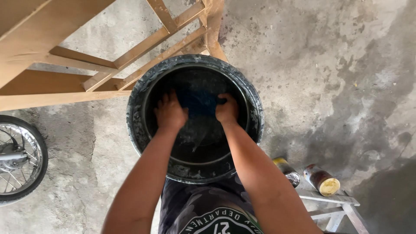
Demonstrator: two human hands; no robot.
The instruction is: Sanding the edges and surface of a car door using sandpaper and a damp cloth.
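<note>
Two hands in black tub, frame ctr: left hand spread flat, right hand fisted on blue cloth. Cloth best gripped w/ both, kept low, squeezed evenly.

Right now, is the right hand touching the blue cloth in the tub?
Touching. The head view shows the right hand closed around a bunch of the blue cloth inside the black tub.

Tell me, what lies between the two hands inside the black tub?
In the head view, a dark blue cloth lies between the left hand and the right hand, down in the black tub. Both hands touch it.
</note>
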